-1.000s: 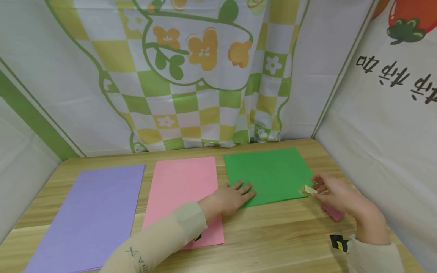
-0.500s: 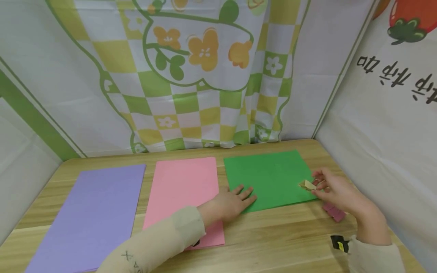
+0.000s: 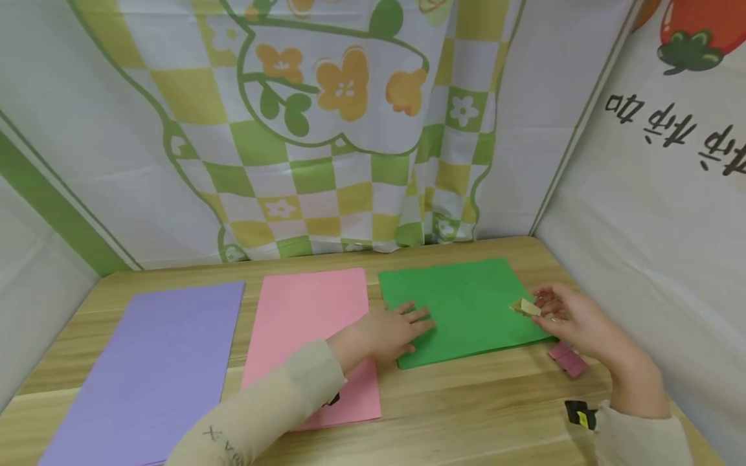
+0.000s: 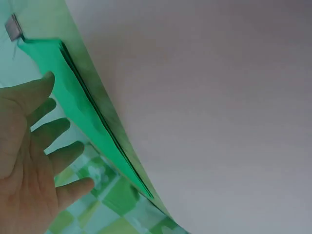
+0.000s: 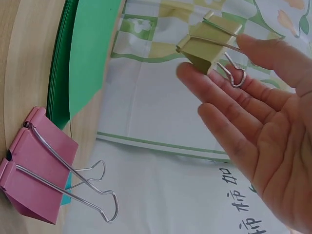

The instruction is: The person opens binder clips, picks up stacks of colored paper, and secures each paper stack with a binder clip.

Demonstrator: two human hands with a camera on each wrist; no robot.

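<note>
A stack of green paper [image 3: 472, 298] lies on the right half of the wooden table. My left hand [image 3: 392, 333] is spread at its near left corner, with fingers straight; in the left wrist view those fingers point toward the green sheets. Over the stack's right edge, my right hand [image 3: 585, 327] pinches a yellow binder clip [image 5: 209, 41] by its wire handles between thumb and fingers. In the right wrist view the clip is apart from the paper. A larger pink binder clip [image 5: 44, 165] sits on the table below the right hand, near the stack's corner.
Pink paper [image 3: 317, 304] lies partly under my left forearm, and purple paper [image 3: 157, 362] farther left. A black object with a yellow mark [image 3: 579, 414] shows beside the right sleeve. A checked curtain [image 3: 350, 194] hangs behind the table [image 3: 466, 408].
The yellow binder clip has lifted away from the green stack's near right corner with my right hand. The stack's near edge has dropped lower in view. The left hand has hardly moved.
</note>
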